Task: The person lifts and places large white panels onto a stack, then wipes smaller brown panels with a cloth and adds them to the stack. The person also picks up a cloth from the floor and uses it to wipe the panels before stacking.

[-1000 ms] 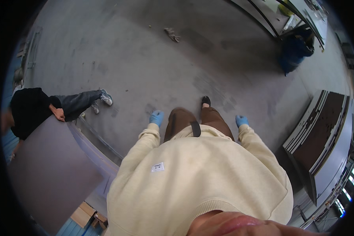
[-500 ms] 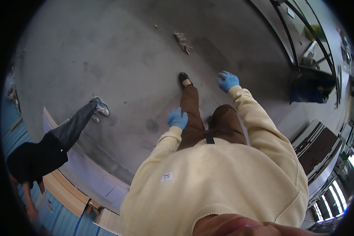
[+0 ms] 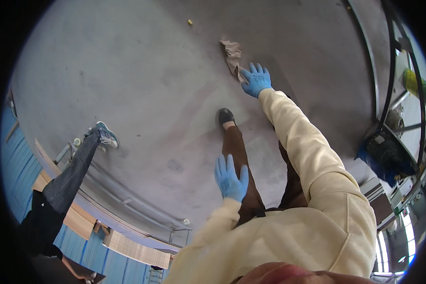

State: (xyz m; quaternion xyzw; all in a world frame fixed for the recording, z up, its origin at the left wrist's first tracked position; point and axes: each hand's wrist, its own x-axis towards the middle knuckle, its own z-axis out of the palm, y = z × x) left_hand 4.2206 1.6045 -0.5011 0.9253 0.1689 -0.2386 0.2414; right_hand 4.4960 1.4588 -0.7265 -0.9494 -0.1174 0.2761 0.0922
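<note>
- A smooth grey floor (image 3: 142, 85) fills most of the wide view, in what looks like a workshop, with daylight from windows (image 3: 408, 227) at the lower right.
- On it lies a crumpled beige cloth (image 3: 233, 54), ahead of the person's dark shoe (image 3: 226, 116); whether it is a rag or a glove cannot be told.
- The cloth's long axis runs away from the person and slightly left. Its narrower near end points toward the right hand; the far end is bunched.
- The right hand (image 3: 257, 81), in a blue glove, is at that near end, fingers spread and thumb apart. It pinches nothing visible; whether the thumb touches the fabric cannot be told.
- The step in hand appears to be a low reach to the cloth. Gripping it would call for lowering the fingertips around the near end and bringing thumb and fingers together.
- The left hand (image 3: 230, 180), gloved alike, shows nothing in it, fingers spread over the brown trouser leg (image 3: 235, 146).
- Farther out, a small yellow scrap (image 3: 190, 22) lies beyond the cloth.
- To the right stand a dark metal frame (image 3: 391, 71) and a blue-and-black bag (image 3: 386, 154).
- To the left, a co-worker in grey trousers (image 3: 75, 175) stands by a wheeled metal frame (image 3: 128, 201).
</note>
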